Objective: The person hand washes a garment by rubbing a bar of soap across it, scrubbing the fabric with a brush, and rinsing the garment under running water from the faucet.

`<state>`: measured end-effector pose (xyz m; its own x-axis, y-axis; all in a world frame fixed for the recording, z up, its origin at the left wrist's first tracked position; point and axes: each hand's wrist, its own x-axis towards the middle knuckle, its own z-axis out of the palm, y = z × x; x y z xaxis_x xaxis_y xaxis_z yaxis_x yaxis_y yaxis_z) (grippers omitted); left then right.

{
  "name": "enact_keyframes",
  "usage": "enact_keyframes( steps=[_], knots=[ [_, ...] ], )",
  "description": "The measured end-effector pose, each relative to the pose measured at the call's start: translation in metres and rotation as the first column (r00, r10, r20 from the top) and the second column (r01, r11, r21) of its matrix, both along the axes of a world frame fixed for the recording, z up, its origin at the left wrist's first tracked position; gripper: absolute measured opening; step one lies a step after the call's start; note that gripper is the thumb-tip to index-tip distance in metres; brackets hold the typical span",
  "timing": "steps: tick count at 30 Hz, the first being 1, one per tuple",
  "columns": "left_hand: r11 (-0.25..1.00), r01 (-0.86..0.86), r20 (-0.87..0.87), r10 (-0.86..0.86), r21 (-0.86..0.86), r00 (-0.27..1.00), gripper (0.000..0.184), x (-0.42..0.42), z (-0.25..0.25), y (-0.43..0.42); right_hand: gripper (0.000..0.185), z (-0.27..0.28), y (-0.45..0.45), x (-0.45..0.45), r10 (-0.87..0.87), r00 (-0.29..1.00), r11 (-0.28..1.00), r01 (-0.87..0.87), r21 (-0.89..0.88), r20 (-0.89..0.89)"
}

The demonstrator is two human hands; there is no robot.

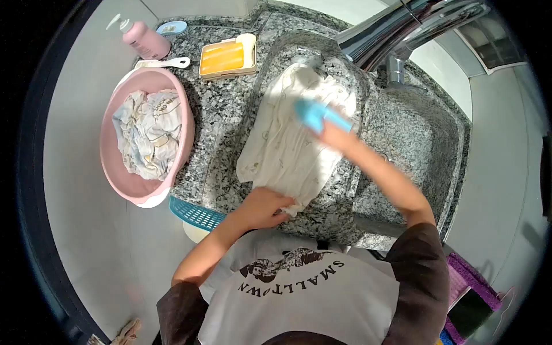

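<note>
A light blue scrubbing brush [311, 114] is gripped by the curled fingers of the right hand [338, 138]; both are blurred, so the exact finger placement cannot be made out. Directly beneath that brush, a white garment [287, 138] is spread, rumpled, over the recessed granite washing surface. Its near end is met by the fingers of the left hand [261, 208]. Those fingers are bent, with the thumb apart from them at the hem, but whether the fabric is pinched or only pressed down cannot be told.

To the left of the left fingers, a pink washbasin [188, 115] is seen with crumpled clothes [150, 132] inside. Beyond those fingers, yellow soap [222, 57] is held in a soap box [230, 73], and a pink pump bottle [146, 40] is set farther off. The chrome faucet [397, 66] is found beyond the right fingers.

The garment is judged thin, limp and easily bunched, and heavier and slicker if wet. It would best be held flat by a broad hold near the hem, while the brush, seemingly light and stiff, would be held securely around its body.
</note>
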<state>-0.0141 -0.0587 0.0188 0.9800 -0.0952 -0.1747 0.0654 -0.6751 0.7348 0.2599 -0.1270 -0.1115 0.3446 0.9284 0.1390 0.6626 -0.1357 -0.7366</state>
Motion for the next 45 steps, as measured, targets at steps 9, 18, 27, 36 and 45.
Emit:
enact_keyframes(
  steps=[9, 18, 27, 36, 45],
  knots=[
    [0.998, 0.018, -0.015, -0.017, 0.060, 1.000, 0.034, -0.002, 0.013, 0.001, 0.055, 0.069, 0.028, 0.066, -0.137, 0.935, 0.930, 0.235, -0.281, 0.328],
    [0.922, -0.224, 0.182, 0.173, 0.317, 0.968, 0.039, -0.010, 0.002, 0.015, 0.090, 0.093, 0.033, 0.052, -0.175, 0.949, 0.847, 0.009, -0.531, -0.263],
    [0.957, 0.031, 0.320, -0.126, 0.287, 0.939, 0.026, 0.008, -0.001, -0.025, 0.066, 0.138, -0.006, 0.065, -0.146, 0.965, 0.885, 0.225, -0.407, 0.217],
    [0.957, -0.140, 0.129, 0.110, 0.255, 0.985, 0.053, 0.012, 0.004, -0.029, 0.057, 0.160, -0.016, -0.007, -0.176, 0.817, 0.889, 0.371, -0.268, 0.550],
    [0.974, -0.200, 0.210, 0.174, 0.108, 0.962, 0.029, -0.014, -0.020, -0.014, 0.065, 0.068, 0.034, -0.035, 0.036, 0.964, 0.878, 0.095, -0.469, 0.263]
  ],
)
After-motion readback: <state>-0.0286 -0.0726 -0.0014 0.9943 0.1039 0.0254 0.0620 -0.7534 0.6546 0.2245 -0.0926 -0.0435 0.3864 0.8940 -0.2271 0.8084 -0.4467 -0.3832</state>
